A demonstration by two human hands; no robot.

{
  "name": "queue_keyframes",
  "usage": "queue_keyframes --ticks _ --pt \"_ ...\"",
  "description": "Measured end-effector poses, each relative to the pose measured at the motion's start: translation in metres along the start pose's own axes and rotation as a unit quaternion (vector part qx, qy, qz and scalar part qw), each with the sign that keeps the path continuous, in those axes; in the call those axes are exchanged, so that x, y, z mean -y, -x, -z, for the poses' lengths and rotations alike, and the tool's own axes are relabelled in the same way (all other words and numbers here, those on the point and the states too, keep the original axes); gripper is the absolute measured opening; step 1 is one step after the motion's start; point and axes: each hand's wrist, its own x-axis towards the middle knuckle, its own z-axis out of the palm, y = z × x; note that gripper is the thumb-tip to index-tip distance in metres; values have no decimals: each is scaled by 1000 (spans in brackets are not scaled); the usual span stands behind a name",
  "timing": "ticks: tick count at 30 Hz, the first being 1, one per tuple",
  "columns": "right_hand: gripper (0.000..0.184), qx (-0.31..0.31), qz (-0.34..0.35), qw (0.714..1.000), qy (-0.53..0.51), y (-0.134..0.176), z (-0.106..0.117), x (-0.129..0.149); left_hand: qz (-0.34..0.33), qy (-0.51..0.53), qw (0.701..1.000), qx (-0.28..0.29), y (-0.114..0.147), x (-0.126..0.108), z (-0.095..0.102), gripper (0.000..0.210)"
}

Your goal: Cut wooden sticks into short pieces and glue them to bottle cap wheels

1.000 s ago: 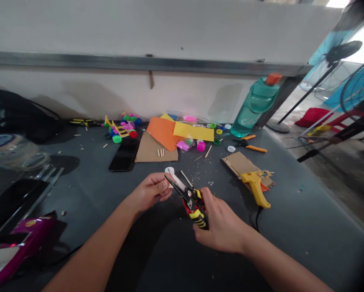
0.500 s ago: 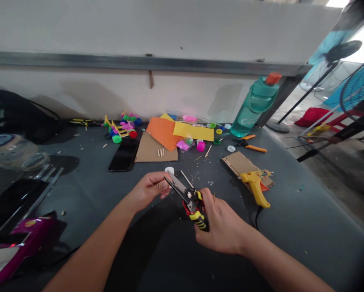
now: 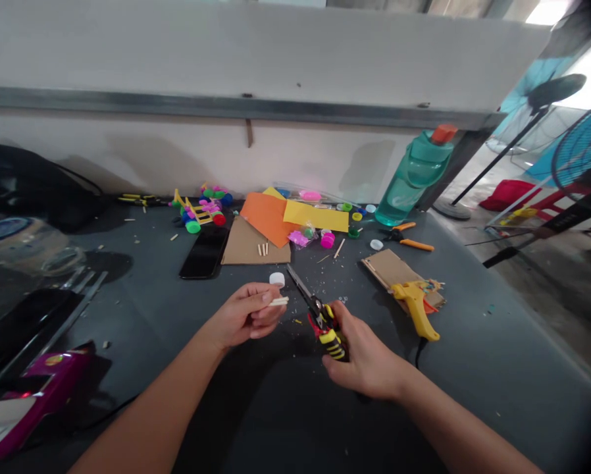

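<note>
My left hand (image 3: 253,311) is closed in a pinch on short pale wooden sticks (image 3: 279,301), whose ends stick out to the right past the fingertips. In my right hand (image 3: 362,352) is a pair of scissors (image 3: 331,339) with yellow-and-black handles. Its dark blades (image 3: 301,284) look closed and point up and left, apart from the sticks. Just beyond my left fingers stands a white bottle cap (image 3: 277,280). More short sticks (image 3: 262,249) lie on a piece of brown cardboard (image 3: 239,247) farther back.
A yellow glue gun (image 3: 416,309) rests against cardboard (image 3: 382,266) at right, near orange-handled pliers (image 3: 416,245) and a teal bottle (image 3: 409,184). Coloured paper (image 3: 263,217), caps and a phone (image 3: 204,253) lie toward the wall. A plastic jar (image 3: 29,243) and magenta device (image 3: 39,395) are at left.
The scissors have moved right, away from my left hand, and their blades have come together. My left hand has turned, so the stick ends now show pointing right.
</note>
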Motion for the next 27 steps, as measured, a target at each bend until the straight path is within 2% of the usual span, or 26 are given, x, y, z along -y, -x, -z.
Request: queue_keyframes --ticks 5,12,17,22,27 --pt "35 3 8 999 38 1 1 -1 17 85 996 30 1 0 4 30" --pt "34 -25 48 994 98 3 -6 4 62 109 990 58 0 3 6 38" --pt "33 -19 51 993 107 3 -6 4 100 100 989 52 0 1 4 42" --pt "33 -11 49 992 114 4 -6 3 97 91 990 38 0 2 4 42" --pt "33 -10 50 990 131 4 -7 2 57 104 992 38 0 4 3 40"
